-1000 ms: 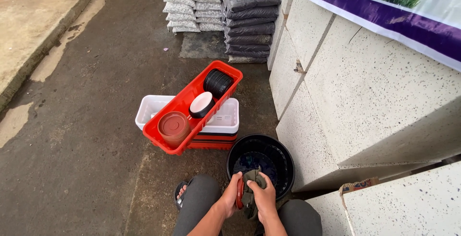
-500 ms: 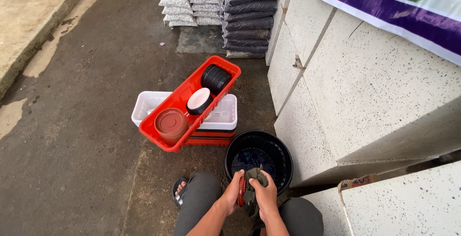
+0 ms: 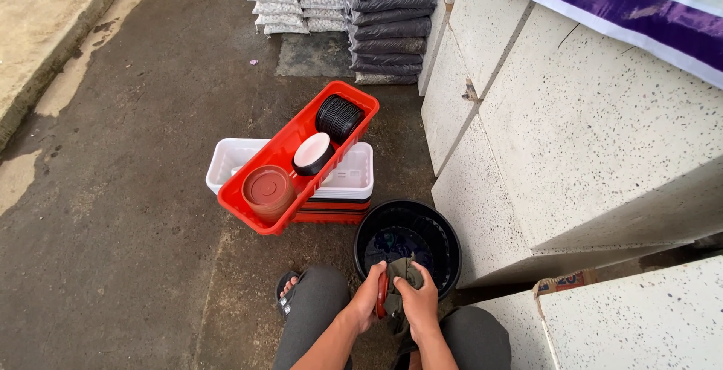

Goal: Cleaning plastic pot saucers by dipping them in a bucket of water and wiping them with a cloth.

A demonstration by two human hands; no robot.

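My left hand (image 3: 367, 300) grips a small red-brown saucer (image 3: 382, 296) on edge, above my knees. My right hand (image 3: 419, 302) presses a dark green cloth (image 3: 403, 273) against the saucer's face. Both hands sit over the near rim of a black round tub (image 3: 444, 230) that stands on the ground in front of me. The saucer is mostly hidden between the fingers and the cloth.
A red long planter tray (image 3: 282, 151) lies slanted across a stack of white and red trays (image 3: 354, 185); it holds stacks of brown saucers (image 3: 267, 189), white-rimmed ones (image 3: 312, 151) and black ones (image 3: 339, 117). Speckled concrete blocks (image 3: 572, 144) rise at right. Filled sacks (image 3: 388, 19) are piled at the back.
The view has shifted slightly. My hands stay together on the saucer and cloth, with small rubbing movement of the right hand.
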